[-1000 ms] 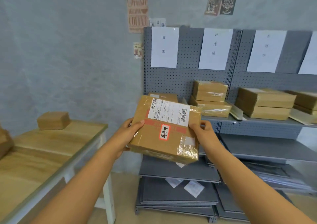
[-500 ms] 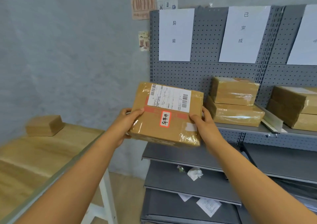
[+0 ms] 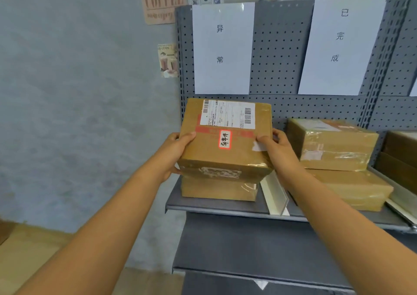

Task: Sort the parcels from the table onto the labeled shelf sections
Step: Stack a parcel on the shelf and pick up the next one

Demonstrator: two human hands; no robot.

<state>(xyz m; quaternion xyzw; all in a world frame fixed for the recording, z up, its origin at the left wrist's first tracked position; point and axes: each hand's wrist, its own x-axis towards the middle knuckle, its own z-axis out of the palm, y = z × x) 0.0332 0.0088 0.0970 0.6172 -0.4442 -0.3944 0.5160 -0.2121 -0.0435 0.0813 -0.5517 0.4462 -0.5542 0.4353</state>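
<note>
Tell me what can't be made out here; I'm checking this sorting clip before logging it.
Head view:
- Lower parcel: its top and any label are covered by the held parcel.
- Shipping label: print too small to read.
- Fingers of left hand and right hand: mostly behind the held parcel.
- Whether the held parcel rests on the lower one: contact hidden.
- Third wall sheet: cut off by the right edge.

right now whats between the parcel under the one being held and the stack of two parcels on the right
In the head view, a white shelf divider stands between the lower parcel and the two-parcel stack, on the grey shelf.
</note>
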